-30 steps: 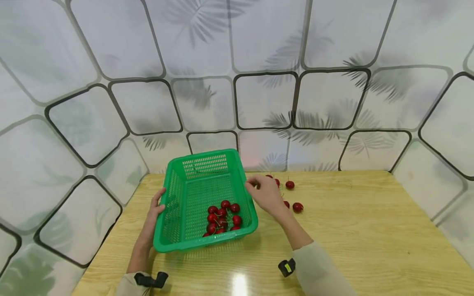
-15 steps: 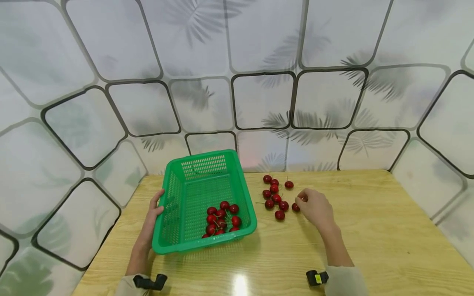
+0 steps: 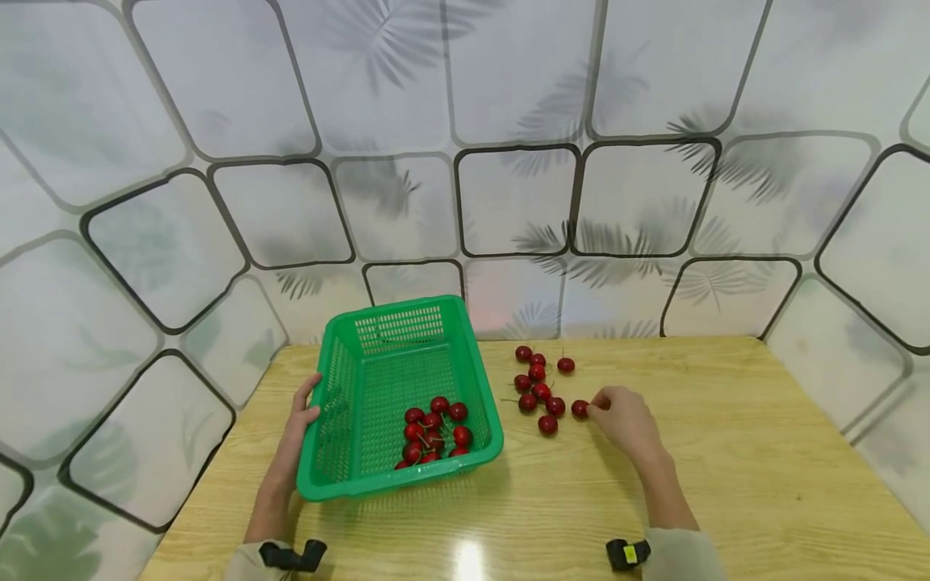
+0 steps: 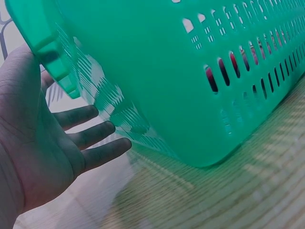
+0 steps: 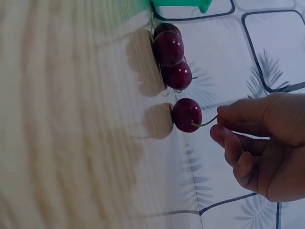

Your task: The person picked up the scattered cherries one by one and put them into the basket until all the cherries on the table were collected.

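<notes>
A green plastic basket [image 3: 400,486] with slotted walls holds several dark red cherries [image 3: 433,440] bunched at its near right. My left hand [image 3: 292,436] holds the basket's left rim, and in the left wrist view three of its fingers [image 4: 102,155] stretch along the outside, below the rim. My right hand [image 3: 626,424] pinches the thin stem [image 5: 208,121] of a cherry [image 5: 187,115] between thumb and forefinger, the other fingers curled in. That cherry sits low, right at the tabletop. More loose cherries [image 3: 541,392] lie in a cluster between the basket and my right hand.
The pale wooden table [image 3: 726,452] reaches back to a patterned curtain or wall covering [image 3: 523,202] of rounded outlines and leaves, which also encloses both sides. One cherry [image 3: 566,365] lies slightly apart at the back of the cluster.
My right hand has moved from beside the basket's right rim rightward to the outermost cherry, and now pinches its stem. The left hand and basket have stayed put.
</notes>
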{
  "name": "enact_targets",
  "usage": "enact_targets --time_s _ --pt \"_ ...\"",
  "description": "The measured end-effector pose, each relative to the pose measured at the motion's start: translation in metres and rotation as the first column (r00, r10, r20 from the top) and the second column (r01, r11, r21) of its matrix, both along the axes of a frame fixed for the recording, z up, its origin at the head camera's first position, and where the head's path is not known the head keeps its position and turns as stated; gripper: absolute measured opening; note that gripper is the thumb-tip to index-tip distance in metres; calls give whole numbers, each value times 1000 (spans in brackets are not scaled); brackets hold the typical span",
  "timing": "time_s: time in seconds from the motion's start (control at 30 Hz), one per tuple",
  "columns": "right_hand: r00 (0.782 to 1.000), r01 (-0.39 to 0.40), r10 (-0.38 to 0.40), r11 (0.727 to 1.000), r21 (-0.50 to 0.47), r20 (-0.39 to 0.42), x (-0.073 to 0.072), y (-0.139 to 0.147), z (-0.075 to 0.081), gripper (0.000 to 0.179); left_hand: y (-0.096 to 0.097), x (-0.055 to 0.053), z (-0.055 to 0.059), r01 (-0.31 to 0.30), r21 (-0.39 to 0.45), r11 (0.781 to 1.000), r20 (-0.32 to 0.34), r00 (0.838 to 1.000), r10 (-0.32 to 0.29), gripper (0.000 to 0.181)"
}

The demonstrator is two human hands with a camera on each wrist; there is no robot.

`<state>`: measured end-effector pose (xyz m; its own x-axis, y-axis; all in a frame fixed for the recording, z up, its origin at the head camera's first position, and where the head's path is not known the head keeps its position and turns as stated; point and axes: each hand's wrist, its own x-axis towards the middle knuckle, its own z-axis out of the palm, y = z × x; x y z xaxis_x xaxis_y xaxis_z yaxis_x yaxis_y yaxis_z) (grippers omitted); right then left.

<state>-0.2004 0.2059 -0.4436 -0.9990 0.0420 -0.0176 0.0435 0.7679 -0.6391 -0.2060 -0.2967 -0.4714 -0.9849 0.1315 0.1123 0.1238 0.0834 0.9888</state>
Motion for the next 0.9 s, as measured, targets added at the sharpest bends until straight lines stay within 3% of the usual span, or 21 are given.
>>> enact_targets --time_s 0.57,0.9 --pt "1000 11 -11 1000 -10 4 -2 4 -5 16 2 0 1 0 7 1000 -12 1000 0 54" --pt "999 -11 17 985 -171 33 -4 -2 -8 12 0 -1 -1 -11 -1 1000 12 1000 11 54"
